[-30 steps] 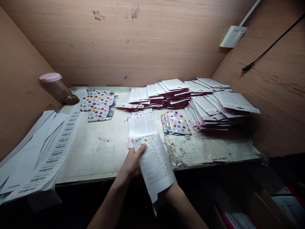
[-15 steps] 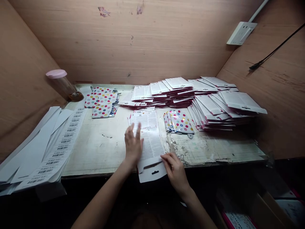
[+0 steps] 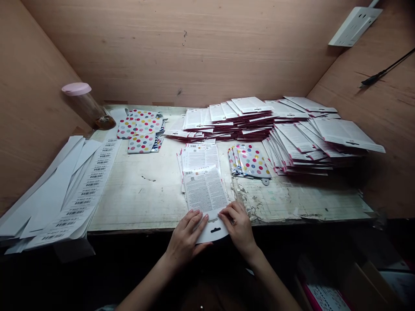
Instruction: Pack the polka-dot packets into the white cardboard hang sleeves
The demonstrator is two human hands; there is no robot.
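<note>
A white printed cardboard packet [image 3: 207,190] with a dark hang slot lies at the table's front edge, its slotted end toward me and jutting past the edge. My left hand [image 3: 188,233] grips its near left side, fingers on top and thumb at the near edge. At its right side, my right hand [image 3: 239,226] pinches the edge near the flap fold. Under and beyond it lie more printed packets [image 3: 201,155] in a small pile. To the right is a small stack of polka-dot pouches [image 3: 251,160], its wrapping shiny.
More polka-dot pouches [image 3: 142,125] lie at back left. Barcode label sheets [image 3: 84,190] spread along the left side, near a leaning pink-lidded bottle [image 3: 87,108]. Large piles of packets [image 3: 298,134] fill the back right. A socket [image 3: 355,26] is on the wall.
My left hand has come down from above the packet to its near left edge. The flap, raised with a gap before, now lies flat. The view has shifted slightly.
</note>
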